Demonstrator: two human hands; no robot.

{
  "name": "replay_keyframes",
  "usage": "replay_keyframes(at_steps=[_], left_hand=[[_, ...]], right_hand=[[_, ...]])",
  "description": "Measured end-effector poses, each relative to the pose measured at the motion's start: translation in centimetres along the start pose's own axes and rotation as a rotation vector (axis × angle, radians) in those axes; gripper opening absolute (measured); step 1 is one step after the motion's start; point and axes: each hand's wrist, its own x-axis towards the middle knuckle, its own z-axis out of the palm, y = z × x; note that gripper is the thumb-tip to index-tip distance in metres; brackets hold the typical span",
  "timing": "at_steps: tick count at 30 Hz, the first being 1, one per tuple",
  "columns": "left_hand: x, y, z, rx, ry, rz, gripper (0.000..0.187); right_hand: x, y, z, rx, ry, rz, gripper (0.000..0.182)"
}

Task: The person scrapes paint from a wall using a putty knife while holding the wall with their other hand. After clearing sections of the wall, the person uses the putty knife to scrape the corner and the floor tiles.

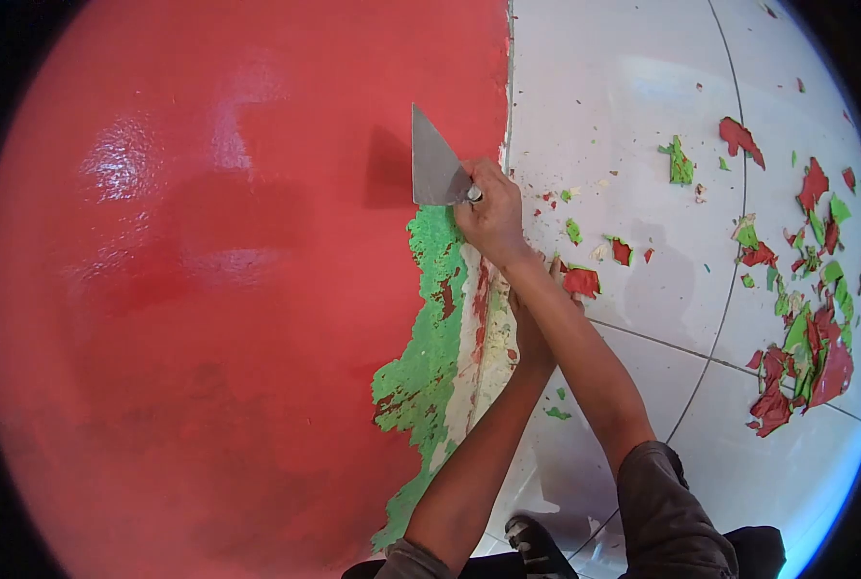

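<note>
My right hand [493,214] is closed round the handle of a putty knife [436,162]. Its wide metal blade lies against the red painted wall [257,318], at the top of a stripped patch of green paint [430,347]. Below it, my left hand [532,333] is by the foot of the wall, crossed by my right forearm. Most of its fingers are hidden, so I cannot make out whether it holds anything. A red paint flake [581,282] shows close to its fingertips. Pale bare plaster [496,362] is exposed along the wall's lower edge.
White floor tiles [633,376] run along the wall. Red and green paint flakes [817,357] are heaped at the right, with smaller flakes [680,162] scattered nearer the wall. A dark shoe [535,542] stands at the bottom.
</note>
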Motion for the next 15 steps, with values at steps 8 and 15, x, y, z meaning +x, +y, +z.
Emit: replay_keyframes(at_steps=[8,15], left_hand=[[-0.3,-0.5,0.7,-0.111,0.035,-0.001,0.065],[-0.2,-0.7,0.7,-0.003,-0.006,-0.003,0.063]], right_hand=[[0.3,2.5,0.9,0.03,0.312,0.415,0.016],[0.1,-0.4,-0.9,0.365,0.199,0.664,0.033]])
